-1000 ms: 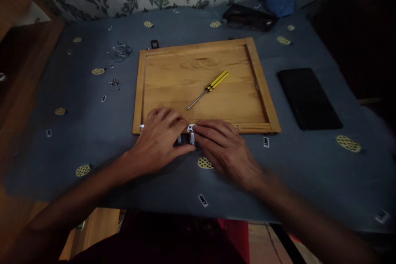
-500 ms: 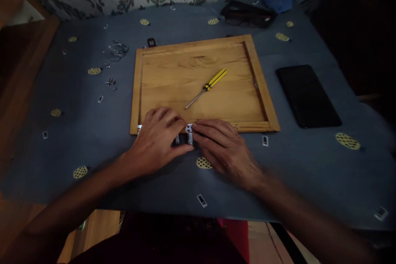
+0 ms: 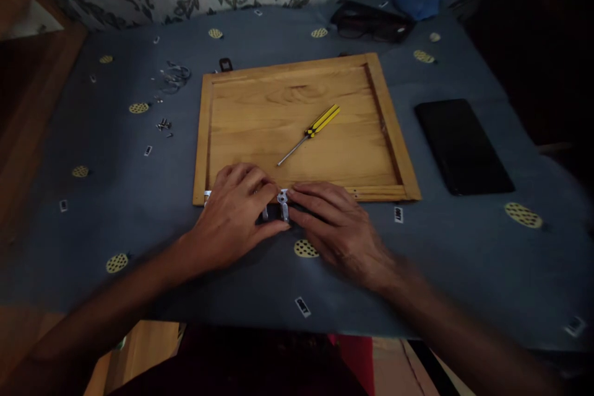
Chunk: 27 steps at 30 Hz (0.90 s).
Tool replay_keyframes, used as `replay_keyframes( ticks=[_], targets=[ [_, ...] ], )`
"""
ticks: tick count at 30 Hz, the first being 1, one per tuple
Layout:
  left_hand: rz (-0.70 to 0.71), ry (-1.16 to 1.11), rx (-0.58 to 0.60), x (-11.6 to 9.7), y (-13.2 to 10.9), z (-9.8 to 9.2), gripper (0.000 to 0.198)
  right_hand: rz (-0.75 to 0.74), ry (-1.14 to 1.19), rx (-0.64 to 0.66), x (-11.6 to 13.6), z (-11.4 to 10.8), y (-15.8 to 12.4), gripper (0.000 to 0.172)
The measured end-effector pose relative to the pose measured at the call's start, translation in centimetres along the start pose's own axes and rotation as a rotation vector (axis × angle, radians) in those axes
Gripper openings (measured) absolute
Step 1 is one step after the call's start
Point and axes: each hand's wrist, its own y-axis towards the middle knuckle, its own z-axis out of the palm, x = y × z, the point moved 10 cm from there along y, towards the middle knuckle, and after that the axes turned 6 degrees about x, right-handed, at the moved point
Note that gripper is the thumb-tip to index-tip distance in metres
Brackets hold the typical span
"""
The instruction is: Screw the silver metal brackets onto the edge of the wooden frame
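At the near edge of a framed wooden panel [image 3: 306,117], a small silver metal latch [image 3: 283,198] with holes sits between my two hands. My left hand [image 3: 234,210] is closed around its left side, the thumb at the lower end and the fingers curled over the panel's edge. From the right, my right hand [image 3: 336,223] presses its fingertips against the same latch. The fingers partly hide the latch, and a dark part shows below it. A yellow and black screwdriver [image 3: 320,124] lies on the panel, its tip toward my hands.
Several screws [image 3: 164,125] and a tangle of thin metal pieces [image 3: 176,76] lie left of the panel. A black tablet-like slab [image 3: 464,145] rests at right. Behind are dark glasses [image 3: 371,21] and a blue cloth [image 3: 420,0]. A patterned blue cloth [image 3: 241,297] covers the table.
The view has shifted very slightly. Both hands keep their places at the latch, and the screwdriver lies as before.
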Motion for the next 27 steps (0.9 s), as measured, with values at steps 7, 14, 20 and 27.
replay_keyframes(
  ticks=[7,14,20,27],
  targets=[
    [-0.003,-0.012,-0.002,0.03,-0.06,-0.12,0.037,-0.016,-0.023,-0.011,0.03,0.02,-0.23,0.022],
    [0.005,-0.016,0.001,0.05,-0.06,-0.10,0.037,-0.013,-0.010,-0.015,0.04,-0.06,-0.28,0.021],
    [0.014,0.002,0.003,-0.05,-0.08,-0.14,0.036,0.000,0.029,-0.012,-0.17,0.04,-0.32,0.023],
    [0.008,-0.001,-0.011,-0.05,-0.15,-0.15,0.037,0.002,-0.017,-0.023,0.09,-0.25,0.00,0.025]
  ],
)
